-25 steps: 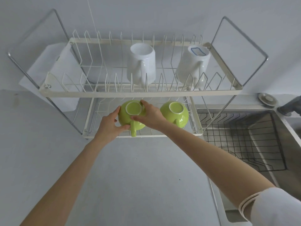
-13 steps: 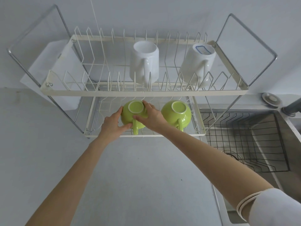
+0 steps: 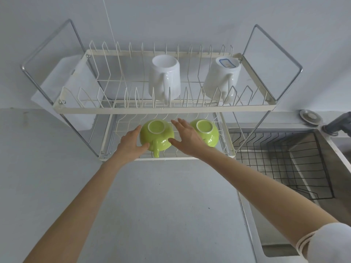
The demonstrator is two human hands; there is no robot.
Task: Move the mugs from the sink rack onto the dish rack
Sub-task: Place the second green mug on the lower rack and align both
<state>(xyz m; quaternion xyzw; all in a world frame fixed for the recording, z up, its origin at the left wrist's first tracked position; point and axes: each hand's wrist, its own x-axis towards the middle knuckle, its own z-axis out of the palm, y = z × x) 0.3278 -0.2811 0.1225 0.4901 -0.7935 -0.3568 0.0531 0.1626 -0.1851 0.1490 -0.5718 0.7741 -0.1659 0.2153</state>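
right green mug (image 3: pixel 206 132) — left side hidden behind the right hand (image 3: pixel 187 138) | faucet (image 3: pixel 340 123) — cut off by the right edge | sink (image 3: pixel 322 186) — runs out of frame at right | label on the right white mug (image 3: pixel 222 78) — too small to read

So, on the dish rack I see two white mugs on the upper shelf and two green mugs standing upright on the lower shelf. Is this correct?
Not quite. The head view shows the two green mugs upside down, bases facing up, on the lower shelf of the dish rack. The rest holds: two white mugs sit on the upper shelf.
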